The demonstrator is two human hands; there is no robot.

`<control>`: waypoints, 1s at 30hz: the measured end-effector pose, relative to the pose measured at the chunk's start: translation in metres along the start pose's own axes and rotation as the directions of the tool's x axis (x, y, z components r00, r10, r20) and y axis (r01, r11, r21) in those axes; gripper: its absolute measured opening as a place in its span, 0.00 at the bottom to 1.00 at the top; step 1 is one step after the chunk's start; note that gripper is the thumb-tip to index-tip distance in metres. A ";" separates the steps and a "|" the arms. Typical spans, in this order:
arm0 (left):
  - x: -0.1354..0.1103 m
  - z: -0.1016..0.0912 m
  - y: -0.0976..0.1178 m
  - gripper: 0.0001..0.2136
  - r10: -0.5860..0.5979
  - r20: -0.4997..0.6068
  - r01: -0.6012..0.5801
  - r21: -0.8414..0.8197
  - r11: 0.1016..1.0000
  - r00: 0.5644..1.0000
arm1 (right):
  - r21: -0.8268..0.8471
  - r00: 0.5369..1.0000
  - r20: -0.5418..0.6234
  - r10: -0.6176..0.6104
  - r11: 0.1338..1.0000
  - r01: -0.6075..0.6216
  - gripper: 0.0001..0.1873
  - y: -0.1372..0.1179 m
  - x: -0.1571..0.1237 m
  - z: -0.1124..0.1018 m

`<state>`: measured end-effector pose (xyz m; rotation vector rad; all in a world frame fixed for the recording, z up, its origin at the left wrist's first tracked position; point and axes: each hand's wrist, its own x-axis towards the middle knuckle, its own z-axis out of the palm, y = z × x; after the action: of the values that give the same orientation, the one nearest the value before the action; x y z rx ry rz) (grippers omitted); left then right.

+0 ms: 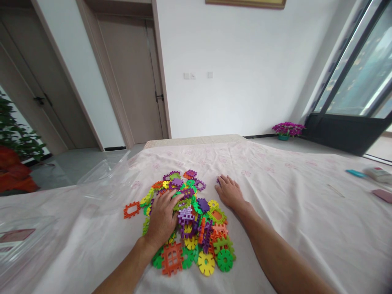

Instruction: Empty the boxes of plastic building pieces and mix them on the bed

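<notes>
A heap of interlocking plastic building pieces [190, 222] in purple, green, yellow and orange lies on the bedsheet-like cloth. My left hand [163, 212] rests palm down on the heap's left side, its fingers stretched over the pieces. Right of the heap, my right hand [230, 192] is low over the cloth, with a small purple building piece [218, 180] at its thumb and fingertips; most of that piece is hidden. An orange frame-shaped piece [131, 210] lies apart at the left. Nearest me are a yellow disc [206, 263] and a green disc [224, 260] with notched edges.
Clear plastic packaging [107, 175] stands at the left, with another clear package [24, 237] nearer me. At the far right lie a blue item [355, 173], a white packet [378, 174] and a dark reddish flat item [382, 195]. The pale flowered cloth [290, 212] has folds.
</notes>
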<state>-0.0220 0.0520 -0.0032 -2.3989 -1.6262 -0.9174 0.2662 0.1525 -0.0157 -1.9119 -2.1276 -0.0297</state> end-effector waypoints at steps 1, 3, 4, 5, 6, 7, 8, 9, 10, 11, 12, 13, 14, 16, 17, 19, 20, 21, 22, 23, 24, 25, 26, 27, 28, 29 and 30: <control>0.000 0.000 0.000 0.27 0.000 0.000 0.000 0.001 1.000 1.000 | 0.009 1.000 -0.027 0.011 1.000 -0.010 0.28 0.000 0.000 -0.001; 0.000 0.001 -0.001 0.27 0.001 0.006 -0.001 0.004 1.000 1.000 | 0.035 0.996 -0.083 0.031 0.999 -0.028 0.24 0.001 0.000 -0.005; 0.000 0.001 -0.001 0.27 0.001 0.009 -0.001 0.006 1.000 1.000 | 0.046 0.994 -0.103 0.037 0.998 -0.032 0.22 0.001 0.000 -0.006; 0.000 0.001 -0.002 0.27 -0.001 0.011 0.001 0.007 1.000 1.000 | 0.052 0.993 -0.113 0.036 0.998 -0.030 0.21 0.002 -0.001 -0.008; -0.001 0.001 -0.002 0.27 -0.002 0.013 0.002 0.006 1.000 1.000 | 0.054 0.993 -0.115 0.028 0.998 -0.022 0.20 0.002 -0.001 -0.008; -0.001 0.001 -0.001 0.27 -0.002 0.015 0.002 0.005 1.000 1.000 | 0.053 0.994 -0.108 0.016 0.999 -0.010 0.19 0.002 -0.001 -0.009; -0.001 0.001 -0.001 0.27 -0.003 0.016 0.003 0.004 1.000 1.000 | 0.050 0.995 -0.098 0.004 0.999 0.001 0.19 0.003 -0.001 -0.008; -0.001 0.001 -0.001 0.27 -0.004 0.016 0.004 0.003 1.000 1.000 | 0.048 0.996 -0.086 -0.007 0.999 0.012 0.19 0.003 0.000 -0.007; -0.001 0.000 -0.001 0.27 -0.005 0.017 0.005 0.002 1.000 1.000 | 0.047 0.997 -0.078 -0.014 0.999 0.017 0.20 0.003 0.000 -0.006; -0.001 0.000 0.000 0.27 -0.005 0.017 0.005 0.001 1.000 1.000 | 0.046 0.997 -0.073 -0.015 0.999 0.019 0.21 0.003 0.000 -0.005; -0.001 0.000 0.000 0.27 -0.004 0.017 0.004 0.001 1.000 1.000 | 0.045 0.997 -0.069 -0.015 0.999 0.018 0.21 0.003 0.000 -0.004; -0.001 0.000 0.000 0.27 -0.004 0.017 0.004 0.000 1.000 1.000 | 0.044 0.998 -0.065 -0.016 0.999 0.019 0.22 0.003 0.000 -0.003; -0.001 0.000 0.000 0.27 -0.003 0.016 0.003 -0.001 1.000 1.000 | 0.042 0.998 -0.061 -0.018 0.999 0.021 0.23 0.003 0.001 -0.002; -0.001 0.001 -0.001 0.27 -0.003 0.014 0.003 -0.001 1.000 1.000 | 0.039 0.998 -0.051 -0.022 0.999 0.024 0.24 0.003 0.001 -0.002; -0.001 0.001 -0.001 0.27 -0.005 0.013 0.005 0.000 1.000 1.000 | 0.039 0.999 -0.046 -0.023 0.999 0.025 0.24 0.003 0.001 -0.002; -0.001 0.001 -0.001 0.27 -0.005 0.010 0.005 -0.001 1.000 1.000 | 0.042 0.999 -0.044 -0.023 0.999 0.024 0.24 0.003 0.001 -0.001; -0.001 0.002 -0.001 0.27 -0.005 0.009 0.005 -0.002 1.000 1.000 | 0.046 0.999 -0.045 -0.021 0.999 0.023 0.24 0.003 0.001 -0.001; -0.001 0.002 -0.002 0.27 -0.005 0.008 0.005 -0.003 1.000 1.000 | 0.050 0.999 -0.048 -0.019 0.999 0.021 0.24 0.004 0.001 -0.001; -0.001 0.002 -0.002 0.27 -0.005 0.007 0.005 -0.004 1.000 1.000 | 0.056 0.998 -0.052 -0.018 0.998 0.021 0.24 0.004 0.001 0.000; -0.001 0.002 -0.002 0.26 -0.006 0.003 0.006 -0.004 1.000 1.000 | 0.062 0.998 -0.054 -0.019 0.998 0.022 0.24 0.005 0.002 0.000; -0.001 0.002 -0.002 0.26 -0.007 0.002 0.007 -0.003 1.000 1.000 | 0.071 0.998 -0.056 -0.021 0.997 0.024 0.24 0.005 0.002 -0.001; -0.001 0.002 -0.002 0.26 -0.009 0.000 0.009 -0.003 1.000 1.000 | 0.080 0.998 -0.057 -0.025 0.996 0.030 0.23 0.006 0.002 -0.001; -0.001 0.002 -0.002 0.26 -0.011 -0.001 0.011 -0.003 1.000 1.000 | 0.089 0.998 -0.059 -0.032 0.995 0.037 0.22 0.006 0.002 -0.001; -0.001 0.002 -0.001 0.26 -0.013 0.000 0.013 -0.003 1.000 1.000 | 0.098 0.997 -0.062 -0.041 0.994 0.047 0.22 0.006 0.002 -0.002; -0.001 0.002 -0.001 0.26 -0.015 0.001 0.015 -0.004 1.000 1.000 | 0.104 0.997 -0.064 -0.049 0.993 0.056 0.21 0.006 0.002 -0.002; -0.001 0.002 -0.001 0.26 -0.017 0.003 0.017 -0.005 1.000 1.000 | 0.108 0.996 -0.066 -0.057 0.992 0.064 0.21 0.006 0.002 -0.002; -0.001 0.002 -0.001 0.26 -0.019 0.005 0.019 -0.006 1.000 1.000 | 0.109 0.996 -0.066 -0.063 0.992 0.070 0.21 0.006 0.002 -0.002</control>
<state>-0.0222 0.0526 -0.0053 -2.3953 -1.6529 -0.9215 0.2721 0.1550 -0.0139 -1.7549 -2.1052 0.0154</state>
